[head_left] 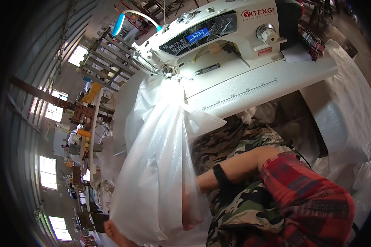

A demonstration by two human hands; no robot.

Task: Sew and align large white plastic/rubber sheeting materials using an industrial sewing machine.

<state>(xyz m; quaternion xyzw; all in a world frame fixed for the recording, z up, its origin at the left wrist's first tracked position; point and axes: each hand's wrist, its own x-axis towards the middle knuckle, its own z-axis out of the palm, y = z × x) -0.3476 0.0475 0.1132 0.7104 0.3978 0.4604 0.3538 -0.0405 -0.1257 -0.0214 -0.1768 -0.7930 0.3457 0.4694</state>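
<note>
A translucent white plastic sheet or bag [152, 164] hangs in gathered folds from the needle area of a white sewing machine [251, 45], down toward the lower edge. The machine's lamp shines brightly where the plastic meets the needle. At the lower left, my left hand [113, 232] is closed at the plastic's outer edge. My right arm, in a red plaid sleeve with a black wristband, reaches in from the right. My right hand [191, 210] shows only dimly through the plastic, so its fingers cannot be made out.
Black tweezers or thread snips [207, 69] lie on the machine bed. A blue-tipped gooseneck lamp [118, 24] rises behind the machine. More white plastic [346, 90] drapes over the table's right side. Camouflage cloth [247, 210] covers my lap. Cluttered workbenches [92, 131] run along the left.
</note>
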